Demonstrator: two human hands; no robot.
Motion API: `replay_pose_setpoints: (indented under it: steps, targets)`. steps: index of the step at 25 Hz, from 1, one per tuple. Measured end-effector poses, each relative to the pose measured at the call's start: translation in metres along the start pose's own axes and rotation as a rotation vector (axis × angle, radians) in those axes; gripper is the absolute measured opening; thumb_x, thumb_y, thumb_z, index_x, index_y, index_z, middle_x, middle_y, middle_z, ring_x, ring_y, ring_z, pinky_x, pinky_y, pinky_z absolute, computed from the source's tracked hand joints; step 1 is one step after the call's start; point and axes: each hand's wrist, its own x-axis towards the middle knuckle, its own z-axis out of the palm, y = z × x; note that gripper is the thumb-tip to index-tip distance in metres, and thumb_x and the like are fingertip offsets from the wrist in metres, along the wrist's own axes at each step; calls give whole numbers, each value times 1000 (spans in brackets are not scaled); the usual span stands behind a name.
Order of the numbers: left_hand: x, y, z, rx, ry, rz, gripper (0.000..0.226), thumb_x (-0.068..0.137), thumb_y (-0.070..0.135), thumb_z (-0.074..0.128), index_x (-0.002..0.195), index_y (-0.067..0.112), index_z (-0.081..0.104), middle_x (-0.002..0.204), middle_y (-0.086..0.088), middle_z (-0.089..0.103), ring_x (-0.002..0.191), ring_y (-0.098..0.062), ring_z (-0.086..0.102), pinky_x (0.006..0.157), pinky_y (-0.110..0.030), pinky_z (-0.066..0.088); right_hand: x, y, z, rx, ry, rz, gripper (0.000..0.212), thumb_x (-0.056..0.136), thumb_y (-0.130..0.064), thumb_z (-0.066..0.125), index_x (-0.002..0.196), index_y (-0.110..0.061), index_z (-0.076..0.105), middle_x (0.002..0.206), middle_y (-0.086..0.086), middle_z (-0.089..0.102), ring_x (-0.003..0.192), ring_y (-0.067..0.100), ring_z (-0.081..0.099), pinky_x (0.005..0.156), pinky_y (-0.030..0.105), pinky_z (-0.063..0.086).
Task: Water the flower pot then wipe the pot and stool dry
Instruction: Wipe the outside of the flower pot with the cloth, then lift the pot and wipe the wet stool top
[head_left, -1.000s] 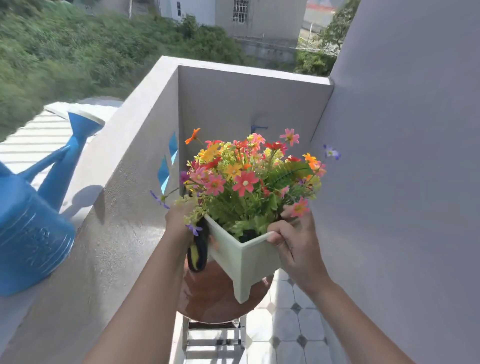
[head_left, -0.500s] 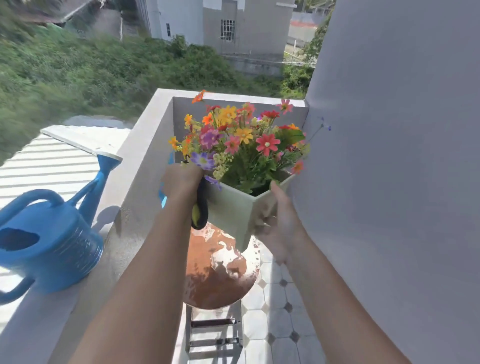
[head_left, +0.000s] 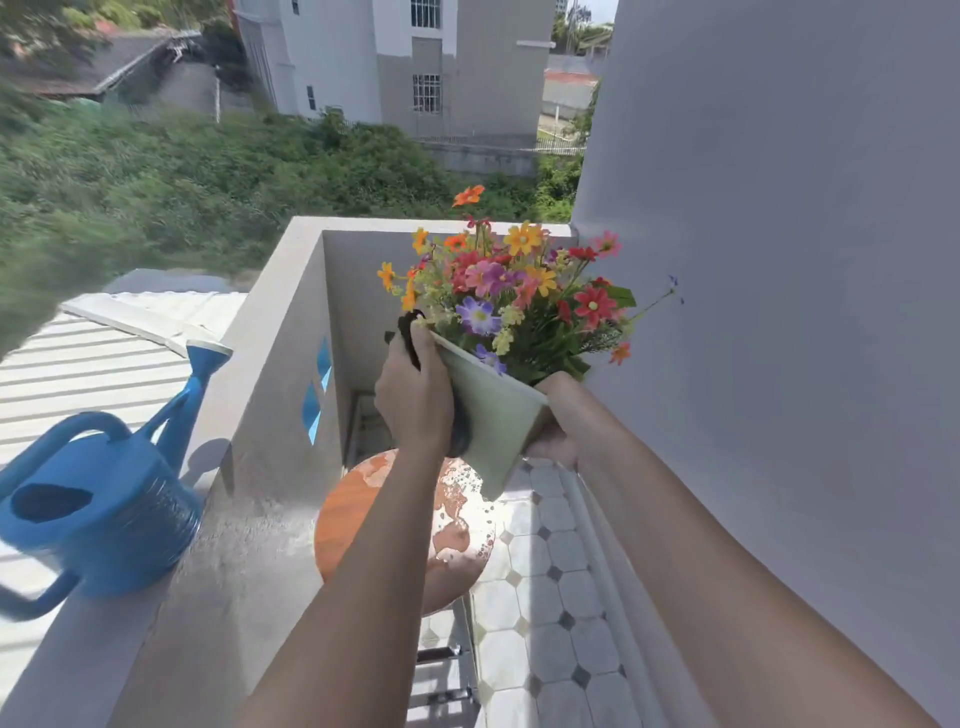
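Observation:
A pale green square flower pot (head_left: 493, 410) full of colourful flowers (head_left: 511, 291) is held in the air above the stool, tilted away from me. My left hand (head_left: 413, 400) presses a dark cloth (head_left: 460, 434) against the pot's left side. My right hand (head_left: 553, 431) grips the pot's right side and underside. Below stands a round brown stool (head_left: 353, 514) whose seat is wet, with water patches and droplets on its right half. A blue watering can (head_left: 98, 509) rests on the parapet ledge at the left.
A grey parapet wall (head_left: 270, 395) runs along the left, and a tall grey wall (head_left: 779, 312) closes the right. The narrow balcony floor (head_left: 545, 597) is tiled. Beyond the parapet lie a corrugated roof, bushes and buildings.
Both hands have lifted the pot higher off the stool and tilted it further away. The wet stool seat now shows more. The view has tipped upward.

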Motion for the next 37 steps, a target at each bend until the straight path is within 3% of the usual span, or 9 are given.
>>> replay_pose_setpoints:
  steps: [2,6,13,18,23,25,28,33,37]
  targets:
    - [-40,-3,16,-36,-1,217,52,99,37,29,143,12,40,145,-14,45,138,-29,34,109,-40,29,-2,-6,-7,62,-27,-3,21,79,-7,37,80,-9,57,76,12,55,73,24,55,83,43,50]
    - [-63,-12,38,169,41,646,55,101,35,24,137,-1,45,133,-22,56,132,-38,42,103,-48,39,-8,-16,-27,75,-36,10,27,87,-8,35,87,-4,62,87,15,62,82,27,59,85,45,50]
    - [-43,-25,51,300,212,525,40,88,11,60,126,-3,57,121,-26,64,113,-43,59,68,-47,58,-11,-32,-52,203,-11,-20,25,87,-7,32,84,-6,58,81,12,59,83,27,58,82,48,50]
    - [-91,-53,58,201,-93,654,40,82,1,63,123,0,61,113,-21,69,101,-34,68,73,-30,54,3,-30,-61,241,-13,-43,29,90,-8,31,82,-4,60,84,13,61,78,28,57,83,47,49]
    - [-78,-71,26,-285,-558,-42,28,91,47,45,97,29,66,89,-2,70,84,-21,63,76,-19,46,43,-10,-67,263,97,-3,24,88,-10,35,81,-9,57,84,12,59,89,27,56,90,48,50]
    - [-61,-84,13,-707,-534,-545,43,95,48,39,100,15,66,92,-9,74,92,-23,65,85,-34,49,61,0,-66,302,107,10,25,89,-9,35,76,-9,57,83,12,58,92,27,55,94,49,47]
    - [-34,-119,-2,-916,-447,-828,49,92,50,44,94,8,69,79,-10,74,78,-23,67,72,-34,50,86,18,-60,282,126,16,29,87,-7,33,73,-9,58,78,10,57,86,26,55,94,49,47]
    - [2,-180,8,-376,-625,-805,41,79,2,66,118,-9,56,88,-19,68,71,-29,66,66,-37,57,123,49,-41,235,231,33,25,89,-10,35,85,-11,60,80,10,61,71,23,59,80,43,53]
    - [13,-216,33,540,-949,-71,37,86,7,58,123,11,55,108,-6,62,92,-25,58,71,-31,43,137,63,-30,229,314,53,26,88,-9,36,75,-13,59,78,10,61,73,23,59,76,42,54]
